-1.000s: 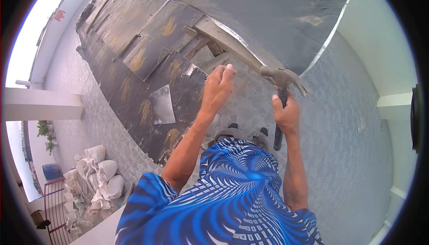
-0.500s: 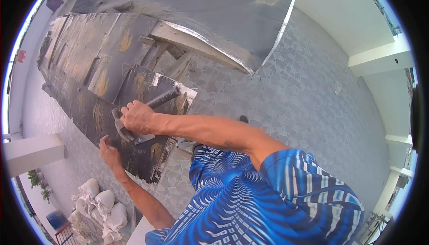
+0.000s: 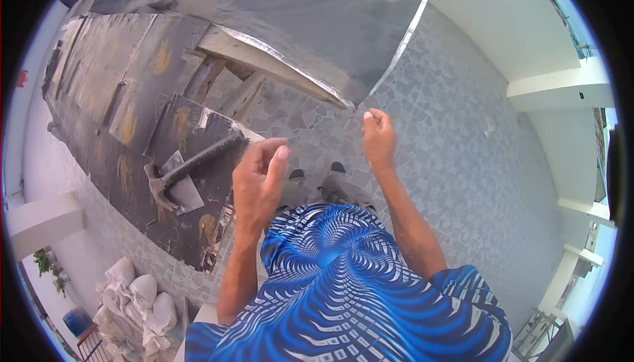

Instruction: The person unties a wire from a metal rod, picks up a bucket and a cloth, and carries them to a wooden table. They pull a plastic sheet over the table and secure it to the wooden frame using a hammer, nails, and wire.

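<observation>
A hammer with a dark handle (image 3: pixel 201 157) lies on the dark, worn boards (image 3: pixel 142 184), partly over a pale flat piece (image 3: pixel 187 194). My left hand (image 3: pixel 259 176) is raised just right of the boards, its fingers curled with the thumb apart and nothing seen in it. My right hand (image 3: pixel 379 139) is held over the tiled floor, just below the corner of the large dark sheet (image 3: pixel 317 25). Its fingers are bent together; what they hold, if anything, is too small to make out.
Wooden beams (image 3: pixel 264 62) show under the edge of the sheet. White sacks (image 3: pixel 142 302) are piled on the floor at the lower left. A white pillar (image 3: pixel 49 220) stands at the left, and a white wall (image 3: pixel 495 32) runs along the right.
My right hand has let go of the hammer and moved right, toward the sheet's corner. My left hand has moved up and right from the boards' near edge. The view has shifted slightly.
</observation>
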`<state>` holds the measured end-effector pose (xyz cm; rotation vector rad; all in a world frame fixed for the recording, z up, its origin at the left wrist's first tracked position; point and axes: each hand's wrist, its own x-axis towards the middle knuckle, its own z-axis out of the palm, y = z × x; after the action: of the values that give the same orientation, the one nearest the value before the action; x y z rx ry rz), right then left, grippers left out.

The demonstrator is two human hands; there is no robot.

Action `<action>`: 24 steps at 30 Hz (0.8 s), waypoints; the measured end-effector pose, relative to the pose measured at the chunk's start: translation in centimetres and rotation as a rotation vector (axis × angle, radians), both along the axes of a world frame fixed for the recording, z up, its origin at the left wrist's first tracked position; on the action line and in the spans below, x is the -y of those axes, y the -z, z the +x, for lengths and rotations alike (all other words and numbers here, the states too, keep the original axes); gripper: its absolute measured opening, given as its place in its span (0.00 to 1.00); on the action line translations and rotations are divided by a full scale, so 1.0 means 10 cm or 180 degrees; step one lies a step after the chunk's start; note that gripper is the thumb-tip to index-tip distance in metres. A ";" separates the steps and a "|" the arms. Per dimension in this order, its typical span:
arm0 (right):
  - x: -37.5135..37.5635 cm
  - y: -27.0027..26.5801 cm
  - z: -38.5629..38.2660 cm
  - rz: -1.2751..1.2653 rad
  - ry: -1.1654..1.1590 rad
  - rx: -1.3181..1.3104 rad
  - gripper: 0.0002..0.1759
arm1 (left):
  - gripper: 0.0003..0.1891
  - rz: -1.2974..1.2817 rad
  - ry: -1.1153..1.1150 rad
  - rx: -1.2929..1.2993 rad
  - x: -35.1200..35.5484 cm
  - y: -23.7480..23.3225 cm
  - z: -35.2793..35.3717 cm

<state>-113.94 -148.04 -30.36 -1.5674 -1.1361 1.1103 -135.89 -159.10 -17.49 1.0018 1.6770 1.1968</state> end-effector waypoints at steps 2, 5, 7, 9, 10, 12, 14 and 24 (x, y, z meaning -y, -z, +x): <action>-0.17 0.25 0.06 -0.0545 -0.0013 -0.1114 0.21 | 0.19 0.0239 0.0053 0.0003 -0.55 0.43 0.39; -0.22 0.38 0.04 -0.0961 -0.0330 -0.2209 0.21 | 0.22 -0.0085 -0.0033 0.0036 -1.15 0.66 0.62; -0.18 0.31 0.13 -0.1126 -0.0560 -0.2471 0.20 | 0.22 -0.0418 -0.0023 0.0076 -1.35 0.70 0.69; -0.17 0.24 0.21 -0.1303 -0.0698 -0.2611 0.18 | 0.21 -0.0684 0.0050 0.0062 -1.46 0.74 0.67; -0.16 0.23 0.25 -0.1403 -0.0701 -0.2625 0.18 | 0.20 -0.0581 0.0061 0.0096 -1.50 0.80 0.63; -0.13 0.15 0.32 -0.1557 -0.0738 -0.2512 0.17 | 0.18 -0.0356 0.0074 0.0182 -1.55 0.86 0.62; -0.12 0.04 0.37 -0.1670 -0.0814 -0.2240 0.17 | 0.17 -0.0274 0.0038 0.0292 -1.60 0.85 0.66; -0.19 0.00 0.75 -0.0276 -0.1364 0.0565 0.16 | 0.15 -0.0296 0.0327 0.0209 -1.65 0.83 0.56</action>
<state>-106.49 -146.19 -30.40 -1.5522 -1.6155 1.3294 -130.30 -142.65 -25.82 0.9691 1.5957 1.0642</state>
